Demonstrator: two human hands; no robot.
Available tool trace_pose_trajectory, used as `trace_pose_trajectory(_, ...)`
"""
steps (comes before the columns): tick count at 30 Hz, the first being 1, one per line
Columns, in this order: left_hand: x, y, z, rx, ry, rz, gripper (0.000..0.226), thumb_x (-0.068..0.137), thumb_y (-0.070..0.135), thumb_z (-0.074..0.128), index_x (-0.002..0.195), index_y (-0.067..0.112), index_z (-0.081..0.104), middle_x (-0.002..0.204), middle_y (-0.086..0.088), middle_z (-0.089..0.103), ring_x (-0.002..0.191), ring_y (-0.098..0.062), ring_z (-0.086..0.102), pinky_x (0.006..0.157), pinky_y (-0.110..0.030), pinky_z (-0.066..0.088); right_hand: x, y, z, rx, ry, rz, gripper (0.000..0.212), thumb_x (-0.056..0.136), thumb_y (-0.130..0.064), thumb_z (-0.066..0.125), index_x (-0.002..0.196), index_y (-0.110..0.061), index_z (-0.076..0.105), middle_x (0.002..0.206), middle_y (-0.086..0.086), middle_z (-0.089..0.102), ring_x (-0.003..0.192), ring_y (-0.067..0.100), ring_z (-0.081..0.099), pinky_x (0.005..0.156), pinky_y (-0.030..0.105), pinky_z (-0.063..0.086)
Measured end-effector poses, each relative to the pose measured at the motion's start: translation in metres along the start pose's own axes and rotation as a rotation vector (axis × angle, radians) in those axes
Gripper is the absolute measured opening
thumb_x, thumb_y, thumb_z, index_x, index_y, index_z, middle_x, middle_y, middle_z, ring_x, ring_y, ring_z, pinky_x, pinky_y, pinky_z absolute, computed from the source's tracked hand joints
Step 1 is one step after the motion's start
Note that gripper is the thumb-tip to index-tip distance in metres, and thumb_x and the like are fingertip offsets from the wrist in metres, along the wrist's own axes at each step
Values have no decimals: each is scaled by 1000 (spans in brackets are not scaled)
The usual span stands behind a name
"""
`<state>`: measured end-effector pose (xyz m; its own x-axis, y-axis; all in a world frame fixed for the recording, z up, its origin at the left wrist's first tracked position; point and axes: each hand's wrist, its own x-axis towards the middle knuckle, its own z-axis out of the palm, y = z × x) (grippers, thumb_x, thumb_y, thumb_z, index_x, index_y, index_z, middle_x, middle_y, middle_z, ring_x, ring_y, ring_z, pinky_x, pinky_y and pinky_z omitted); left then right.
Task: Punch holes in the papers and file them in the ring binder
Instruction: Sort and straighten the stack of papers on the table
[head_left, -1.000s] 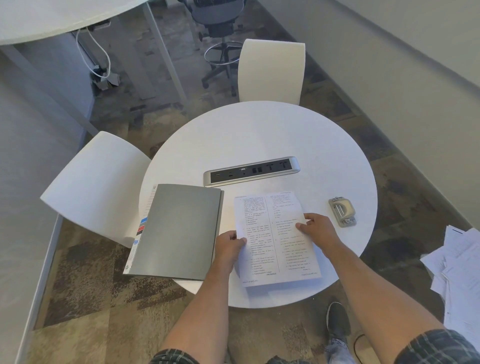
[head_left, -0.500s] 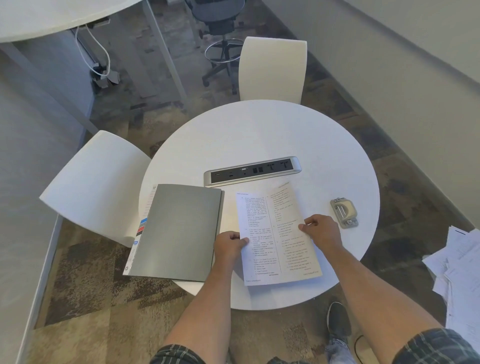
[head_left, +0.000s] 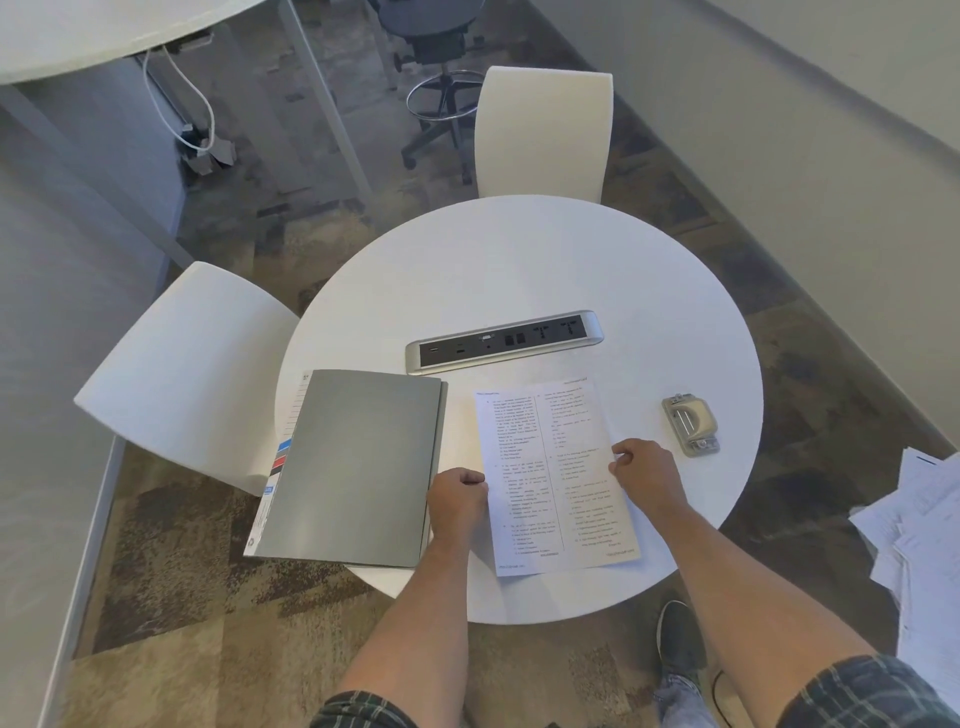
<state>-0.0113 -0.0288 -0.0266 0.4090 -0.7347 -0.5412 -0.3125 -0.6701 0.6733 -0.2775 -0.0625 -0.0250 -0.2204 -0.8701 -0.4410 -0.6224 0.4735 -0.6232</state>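
Both hands pinch paper (head_left: 550, 467) edges: left hand (head_left: 457, 499) left edge, right hand (head_left: 647, 475) right edge. Binder (head_left: 358, 467) closed left of paper, punch (head_left: 691, 423) right.

We see the round white table (head_left: 519, 260) from above, and everything sits relative to its power strip (head_left: 504, 342). Just in front of the strip lies a printed paper (head_left: 550, 467) — the left hand (head_left: 457, 499) pinches its left edge, the right hand (head_left: 647, 473) grips its right edge. To the strip's front-left lies the closed grey ring binder (head_left: 358, 467), overhanging the table's rim. To its front-right — apart from the paper — sits the hole punch (head_left: 691, 425).
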Motion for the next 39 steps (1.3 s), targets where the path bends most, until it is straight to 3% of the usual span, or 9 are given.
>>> trace_pose_trajectory(6,0,1,5,26,19,6,19,81,6,68,97,12,77,93,0,76,88,-23,74,84,-40,62,2,3,4,-50,-7,-27,24,88,2,62,109,0,71,101,13,72,98,31,66,87,37,53)
trace_pose_trajectory(10,-3,0,7,87,25,26,19,82,5,69,99,12,75,93,-1,75,89,-20,71,75,-26,53,6,6,7,-134,-25,-53,7,83,-2,63,82,-8,66,84,5,62,81,28,60,71,36,51)
trace_pose_trajectory(13,-3,-1,10,116,27,41,19,83,5,67,97,13,76,92,0,75,88,-19,70,71,-23,48,6,6,8,-164,-19,-70,30,81,-2,63,64,-20,45,72,-2,47,71,24,49,54,28,34)
trace_pose_trajectory(17,-4,1,10,163,43,74,12,81,4,65,83,13,74,78,3,70,75,-18,63,57,-19,43,10,10,10,-183,-34,-56,12,85,-9,67,91,-19,62,99,4,58,86,22,56,70,29,42)
trace_pose_trajectory(20,-5,1,12,176,63,75,10,79,4,67,75,13,68,72,3,63,68,-18,55,58,-22,40,12,11,13,-172,-35,-40,40,87,-12,69,127,-11,65,118,6,63,105,23,63,84,32,49)
trace_pose_trajectory(23,-5,3,13,172,83,70,6,80,7,69,78,13,68,78,1,66,71,-20,57,63,-24,42,10,9,14,-169,-30,-40,48,88,-14,70,135,-11,61,121,6,63,109,23,64,90,35,52)
trace_pose_trajectory(30,-3,2,15,185,67,45,19,87,18,72,106,13,76,105,0,74,87,-17,63,74,-23,43,9,7,17,-223,-44,-56,39,89,-15,68,128,-11,66,123,7,61,109,25,63,88,34,52)
trace_pose_trajectory(34,-4,3,16,204,72,30,21,89,18,71,108,12,75,107,-1,74,89,-18,63,74,-22,42,11,7,17,-249,-66,-67,15,87,-14,67,96,-21,58,105,1,51,87,19,53,75,28,42)
trace_pose_trajectory(39,-5,4,17,209,72,19,21,89,20,72,108,13,75,109,-3,75,100,-23,69,76,-22,43,14,10,19,-264,-69,-94,14,88,-14,68,96,-21,59,107,5,51,91,22,56,76,29,42)
